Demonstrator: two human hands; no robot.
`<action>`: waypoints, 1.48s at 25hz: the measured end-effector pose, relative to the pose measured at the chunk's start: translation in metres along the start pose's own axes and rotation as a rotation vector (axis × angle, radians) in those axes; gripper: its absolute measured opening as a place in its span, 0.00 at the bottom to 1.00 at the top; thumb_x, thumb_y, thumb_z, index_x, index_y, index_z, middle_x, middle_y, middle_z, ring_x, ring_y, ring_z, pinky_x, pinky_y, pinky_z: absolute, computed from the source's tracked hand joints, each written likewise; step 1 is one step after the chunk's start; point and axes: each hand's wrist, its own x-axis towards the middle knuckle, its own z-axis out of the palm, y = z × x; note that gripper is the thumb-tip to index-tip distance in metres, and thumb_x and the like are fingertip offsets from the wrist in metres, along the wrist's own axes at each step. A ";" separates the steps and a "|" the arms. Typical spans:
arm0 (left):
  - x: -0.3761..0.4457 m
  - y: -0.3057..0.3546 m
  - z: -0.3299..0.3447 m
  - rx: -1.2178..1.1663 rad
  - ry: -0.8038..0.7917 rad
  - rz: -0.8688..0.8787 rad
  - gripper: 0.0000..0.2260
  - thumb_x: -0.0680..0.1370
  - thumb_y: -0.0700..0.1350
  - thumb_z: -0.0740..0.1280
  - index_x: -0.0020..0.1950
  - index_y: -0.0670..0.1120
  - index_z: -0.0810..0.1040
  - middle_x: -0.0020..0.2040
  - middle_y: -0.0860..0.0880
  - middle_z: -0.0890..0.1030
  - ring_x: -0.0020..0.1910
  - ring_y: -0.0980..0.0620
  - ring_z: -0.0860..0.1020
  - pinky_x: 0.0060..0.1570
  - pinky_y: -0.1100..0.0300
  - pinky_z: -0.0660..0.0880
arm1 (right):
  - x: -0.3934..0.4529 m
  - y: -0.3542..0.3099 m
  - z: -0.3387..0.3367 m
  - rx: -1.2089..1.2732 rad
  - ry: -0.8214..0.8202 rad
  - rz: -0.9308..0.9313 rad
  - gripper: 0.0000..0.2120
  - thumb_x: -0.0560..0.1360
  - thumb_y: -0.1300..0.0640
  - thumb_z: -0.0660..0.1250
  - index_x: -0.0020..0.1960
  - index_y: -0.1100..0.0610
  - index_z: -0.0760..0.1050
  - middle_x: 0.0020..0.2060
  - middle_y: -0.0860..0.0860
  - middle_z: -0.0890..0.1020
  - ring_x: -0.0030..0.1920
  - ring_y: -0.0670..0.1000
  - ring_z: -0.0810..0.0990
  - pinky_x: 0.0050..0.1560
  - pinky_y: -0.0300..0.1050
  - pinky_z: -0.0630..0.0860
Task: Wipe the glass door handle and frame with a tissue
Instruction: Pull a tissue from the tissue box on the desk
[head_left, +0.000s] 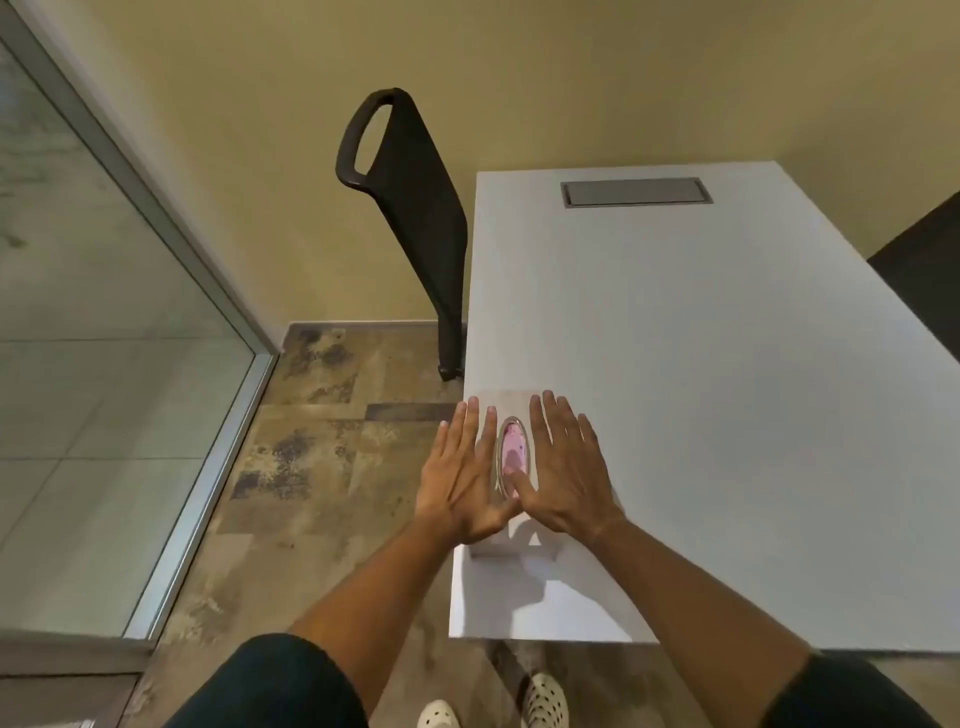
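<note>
We hold both hands flat and spread, gripping nothing, over the tissue box (511, 410) at the near left corner of the white surface (701, 415). Our left hand (465, 480) covers the box's left side, our right hand (563, 475) its right, with the oval opening (511, 449) between them. The glass door frame (208, 457) stands well left of the box.

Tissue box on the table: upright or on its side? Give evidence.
Upright: the tissue box sits flat on the table, its oval opening facing up between both hands.
</note>
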 end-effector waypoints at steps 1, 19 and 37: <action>0.002 0.002 0.004 0.003 0.009 -0.006 0.46 0.74 0.75 0.40 0.78 0.45 0.27 0.77 0.43 0.26 0.77 0.45 0.27 0.79 0.46 0.35 | -0.001 0.002 0.003 0.013 -0.007 -0.013 0.42 0.77 0.33 0.52 0.80 0.53 0.41 0.80 0.54 0.44 0.80 0.55 0.43 0.76 0.51 0.35; 0.021 -0.001 0.053 -0.050 -0.091 0.000 0.48 0.72 0.78 0.38 0.75 0.43 0.26 0.79 0.41 0.30 0.78 0.43 0.30 0.79 0.44 0.41 | 0.032 -0.004 0.033 -0.153 -0.139 0.056 0.21 0.80 0.42 0.61 0.69 0.50 0.73 0.65 0.51 0.73 0.64 0.52 0.70 0.63 0.46 0.68; 0.021 0.000 0.052 -0.049 -0.087 0.004 0.49 0.72 0.77 0.39 0.77 0.42 0.29 0.79 0.40 0.31 0.79 0.43 0.30 0.79 0.45 0.40 | 0.026 -0.004 0.023 -0.144 -0.135 -0.021 0.21 0.78 0.43 0.63 0.69 0.49 0.73 0.67 0.52 0.72 0.64 0.52 0.70 0.61 0.47 0.69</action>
